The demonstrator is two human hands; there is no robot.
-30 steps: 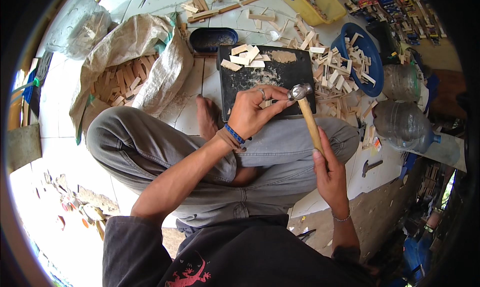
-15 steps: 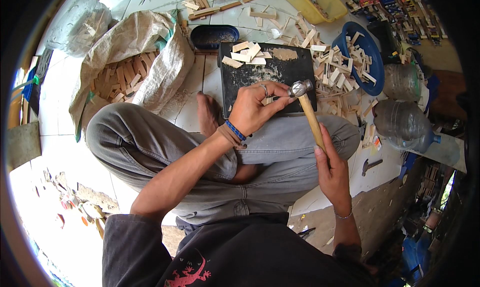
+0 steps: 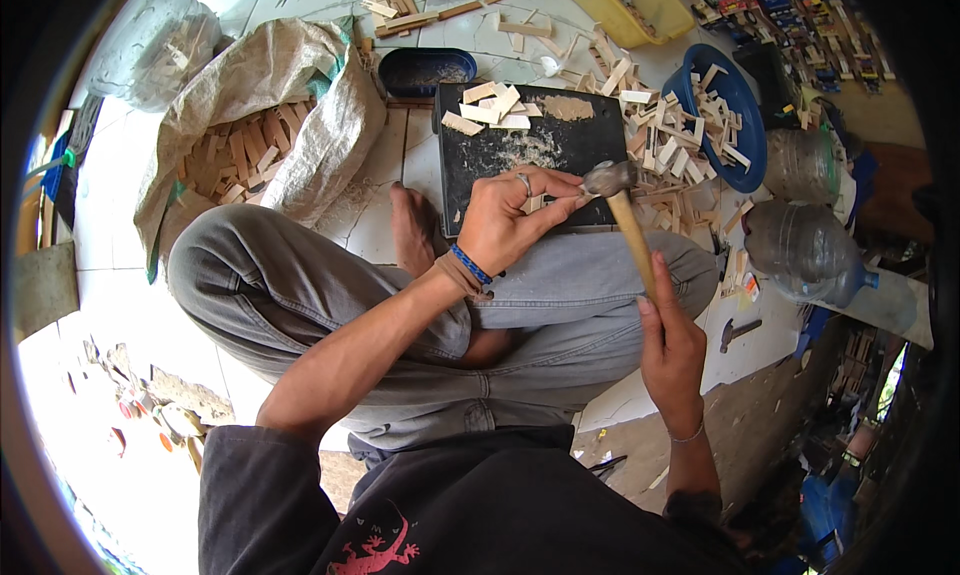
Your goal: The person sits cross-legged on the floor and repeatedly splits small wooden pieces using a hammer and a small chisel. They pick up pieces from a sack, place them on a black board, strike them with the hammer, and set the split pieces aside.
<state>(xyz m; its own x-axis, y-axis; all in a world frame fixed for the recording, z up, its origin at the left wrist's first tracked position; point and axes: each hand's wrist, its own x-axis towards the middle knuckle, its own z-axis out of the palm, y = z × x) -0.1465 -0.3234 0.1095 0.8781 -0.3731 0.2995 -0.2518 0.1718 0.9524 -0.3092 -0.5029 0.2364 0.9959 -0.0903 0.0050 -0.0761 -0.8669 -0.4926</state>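
Observation:
My right hand (image 3: pixel 670 340) grips a hammer (image 3: pixel 631 237) by the lower part of its pale wooden handle. The metal head points away from me, above the near right part of a black board (image 3: pixel 470 160). My left hand (image 3: pixel 515 213) is closed in a pinch, fingertips right beside the hammer head. Whatever lies between those fingers is too small and covered to name. Several short pale wood pieces (image 3: pixel 490 105) and some sawdust lie on the far part of the board, beyond my left hand.
A woven sack (image 3: pixel 355 125) of wood pieces stands left. Beyond the board sits a dark blue tray (image 3: pixel 428 70). Wood pieces spill around a blue basin (image 3: pixel 752 150) at right, near a yellow tub (image 3: pixel 650 25) and plastic bottles (image 3: pixel 800 240). Another hammer (image 3: pixel 738 333) lies on the tiles.
The hammer head has shifted slightly right and turned, and its handle leans more. My right hand has moved a little right and down. My left hand keeps its pinch in nearly the same place.

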